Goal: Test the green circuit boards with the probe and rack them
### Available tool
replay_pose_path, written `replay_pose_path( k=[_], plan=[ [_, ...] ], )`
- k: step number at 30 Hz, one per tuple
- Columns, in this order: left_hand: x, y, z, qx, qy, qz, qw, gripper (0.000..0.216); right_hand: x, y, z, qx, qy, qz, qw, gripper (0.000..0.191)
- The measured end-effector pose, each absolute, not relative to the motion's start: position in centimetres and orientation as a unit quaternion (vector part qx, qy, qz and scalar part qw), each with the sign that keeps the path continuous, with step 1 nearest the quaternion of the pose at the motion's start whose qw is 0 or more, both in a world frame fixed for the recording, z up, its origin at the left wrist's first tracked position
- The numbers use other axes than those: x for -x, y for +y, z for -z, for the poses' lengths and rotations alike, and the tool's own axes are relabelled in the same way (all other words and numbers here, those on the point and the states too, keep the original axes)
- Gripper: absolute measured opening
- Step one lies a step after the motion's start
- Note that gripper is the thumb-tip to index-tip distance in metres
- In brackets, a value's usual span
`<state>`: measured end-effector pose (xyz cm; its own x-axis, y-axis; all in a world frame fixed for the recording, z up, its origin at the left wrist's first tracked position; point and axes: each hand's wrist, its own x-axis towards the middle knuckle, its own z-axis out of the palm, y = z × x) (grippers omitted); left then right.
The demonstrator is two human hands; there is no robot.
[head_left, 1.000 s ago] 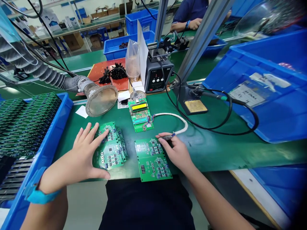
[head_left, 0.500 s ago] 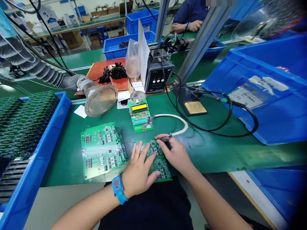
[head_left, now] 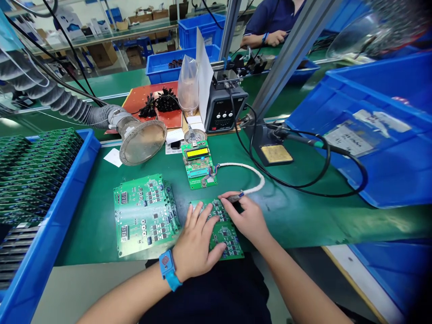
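Observation:
A green circuit board (head_left: 227,234) lies at the front edge of the bench. My left hand (head_left: 200,240) rests on it with fingers spread flat, covering much of its left part. Between the fingers of my right hand (head_left: 249,218) is a small dark probe (head_left: 234,198), held over the board's upper right. A white sleeved cable (head_left: 259,173) runs from this probe to a green tester board (head_left: 200,166) with a lit yellow display (head_left: 197,153). Whether the probe's tip touches the board is hidden by my fingers. A stack of similar circuit boards (head_left: 146,216) lies to the left.
At far left stands a blue crate (head_left: 72,189) full of upright boards. A fume hose's funnel (head_left: 143,143) hangs above the stack. Behind are a soldering station (head_left: 225,108) and an iron stand (head_left: 275,153). A blue bin (head_left: 381,166) stands right. Across the bench sits another person (head_left: 270,22).
The whole view has shifted slightly. Both my hands keep nearly the same places on the board, and a small blue light now shows on the tester board.

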<state>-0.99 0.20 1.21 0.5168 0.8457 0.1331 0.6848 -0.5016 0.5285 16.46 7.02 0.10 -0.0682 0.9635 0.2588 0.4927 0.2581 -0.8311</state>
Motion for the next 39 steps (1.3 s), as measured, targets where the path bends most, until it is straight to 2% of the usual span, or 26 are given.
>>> replay_pose_path(
  k=[8,14,19,23,26,35,39],
  plan=[
    [1.0,0.0,-1.1,-0.843,0.448,-0.22,0.2,0.048,-16.9,7.1,-0.2,0.536,-0.669,-0.31,0.411,0.016],
    [1.0,-0.2,-0.5,-0.828,0.452,-0.259,0.209,0.057,-16.8,7.1,-0.1,0.533,-0.67,-0.309,0.414,0.014],
    [1.5,0.1,-1.0,-0.838,0.436,-0.23,0.232,0.052,-16.9,7.1,-0.2,0.536,-0.67,-0.312,0.408,0.014],
    [2.1,0.5,-1.9,-0.856,0.408,-0.184,0.259,0.025,-16.8,7.1,-0.3,0.538,-0.672,-0.308,0.406,0.014],
    [2.2,0.7,-2.0,-0.86,0.403,-0.169,0.263,0.015,-16.8,7.0,-0.4,0.541,-0.67,-0.308,0.404,0.013],
    [2.1,0.6,-1.6,-0.861,0.4,-0.181,0.255,0.016,-16.9,7.1,-0.3,0.534,-0.675,-0.31,0.403,0.013],
    [2.0,0.5,-1.4,-0.856,0.415,-0.182,0.248,0.035,-16.9,7.1,-0.2,0.536,-0.673,-0.31,0.405,0.013]
  ],
)
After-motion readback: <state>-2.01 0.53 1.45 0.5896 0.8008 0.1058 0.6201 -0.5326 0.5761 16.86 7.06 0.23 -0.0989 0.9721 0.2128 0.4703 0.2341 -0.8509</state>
